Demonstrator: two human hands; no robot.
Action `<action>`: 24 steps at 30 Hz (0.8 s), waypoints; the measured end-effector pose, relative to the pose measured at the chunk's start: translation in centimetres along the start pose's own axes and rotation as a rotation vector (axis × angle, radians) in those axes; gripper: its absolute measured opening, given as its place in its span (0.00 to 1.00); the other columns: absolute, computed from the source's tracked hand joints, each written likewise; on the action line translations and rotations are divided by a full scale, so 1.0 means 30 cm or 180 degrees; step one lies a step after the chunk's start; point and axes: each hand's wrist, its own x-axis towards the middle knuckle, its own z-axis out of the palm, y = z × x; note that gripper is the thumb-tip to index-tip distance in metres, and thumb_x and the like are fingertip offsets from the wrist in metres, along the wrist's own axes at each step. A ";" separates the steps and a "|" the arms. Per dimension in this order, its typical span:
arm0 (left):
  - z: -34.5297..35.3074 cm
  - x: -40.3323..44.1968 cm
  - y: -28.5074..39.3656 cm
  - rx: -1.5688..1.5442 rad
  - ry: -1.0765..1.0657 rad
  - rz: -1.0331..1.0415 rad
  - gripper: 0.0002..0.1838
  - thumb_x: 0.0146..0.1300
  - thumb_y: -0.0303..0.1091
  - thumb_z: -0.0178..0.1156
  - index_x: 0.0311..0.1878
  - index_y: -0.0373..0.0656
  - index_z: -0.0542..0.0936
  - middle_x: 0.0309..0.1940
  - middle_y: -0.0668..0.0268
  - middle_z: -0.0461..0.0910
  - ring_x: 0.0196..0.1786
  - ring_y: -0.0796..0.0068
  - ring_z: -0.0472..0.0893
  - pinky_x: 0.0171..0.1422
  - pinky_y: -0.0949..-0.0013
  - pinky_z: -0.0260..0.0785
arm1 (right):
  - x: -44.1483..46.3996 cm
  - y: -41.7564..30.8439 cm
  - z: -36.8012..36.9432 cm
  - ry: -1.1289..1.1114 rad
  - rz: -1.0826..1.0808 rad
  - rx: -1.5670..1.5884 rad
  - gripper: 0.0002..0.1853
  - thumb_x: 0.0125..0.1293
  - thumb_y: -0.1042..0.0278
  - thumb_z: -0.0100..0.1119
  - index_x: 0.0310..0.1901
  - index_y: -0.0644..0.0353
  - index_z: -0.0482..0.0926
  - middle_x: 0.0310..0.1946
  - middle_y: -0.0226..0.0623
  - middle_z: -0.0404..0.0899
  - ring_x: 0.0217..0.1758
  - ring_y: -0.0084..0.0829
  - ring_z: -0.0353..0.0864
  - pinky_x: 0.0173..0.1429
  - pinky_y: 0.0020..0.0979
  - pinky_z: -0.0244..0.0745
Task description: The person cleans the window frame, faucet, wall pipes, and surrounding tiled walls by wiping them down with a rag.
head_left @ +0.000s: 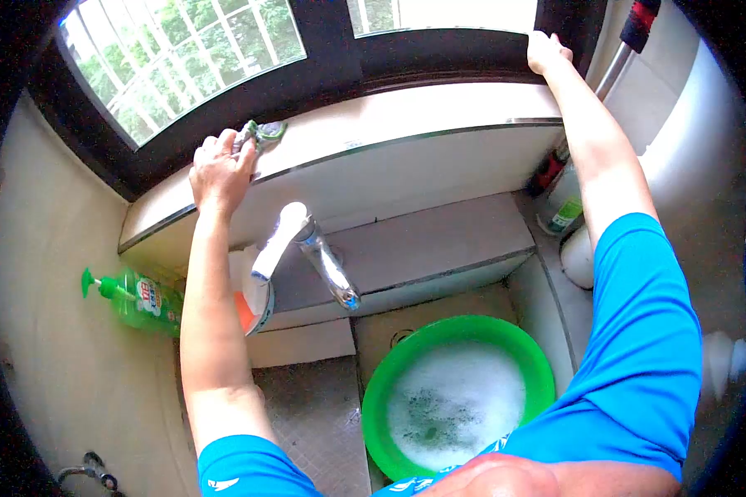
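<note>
My left hand [220, 172] is closed on a grey cloth with a green edge [261, 135], pressed against the light window sill [340, 124] near its left end. Far to the right, my right hand [549, 52] is up at the dark window frame [439, 56], at the lower right corner of the pane. Its fingers are curled there, and what they grip, if anything, is hidden. Below the sill, between my arms, stands a chrome faucet [327, 269] with its lever raised.
A green basin [376, 414] of sudsy water sits in the sink area below. At left is a green pump bottle [141, 300]; an orange-and-white container [257, 311] is partly behind my left forearm. A pole with a red-and-black grip [638, 26] leans at right beside a clear bottle [564, 207].
</note>
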 end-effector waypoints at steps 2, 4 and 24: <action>-0.008 -0.006 -0.004 0.0046 -0.0028 -0.0068 0.20 0.60 0.55 0.52 0.45 0.51 0.77 0.39 0.58 0.75 0.46 0.56 0.75 0.50 0.54 0.67 | -0.016 -0.049 0.041 0.0046 -0.0009 -0.0117 0.20 0.68 0.68 0.38 0.61 0.55 0.66 0.61 0.43 0.67 0.65 0.41 0.67 0.63 0.47 0.67; -0.014 -0.007 0.004 0.0017 -0.0023 -0.0074 0.20 0.60 0.55 0.52 0.45 0.50 0.76 0.39 0.58 0.74 0.46 0.56 0.75 0.49 0.54 0.67 | -0.128 -0.133 -0.056 0.0068 0.0285 0.0267 0.21 0.68 0.70 0.41 0.62 0.60 0.64 0.62 0.42 0.65 0.67 0.38 0.62 0.64 0.47 0.65; 0.182 0.297 0.222 0.0624 0.1274 0.1377 0.20 0.59 0.35 0.55 0.55 0.46 0.70 0.53 0.59 0.70 0.57 0.57 0.69 0.63 0.53 0.60 | -0.450 -0.352 -0.029 0.0458 -0.1066 0.1948 0.21 0.58 0.59 0.57 0.51 0.60 0.74 0.50 0.50 0.72 0.56 0.47 0.69 0.61 0.42 0.68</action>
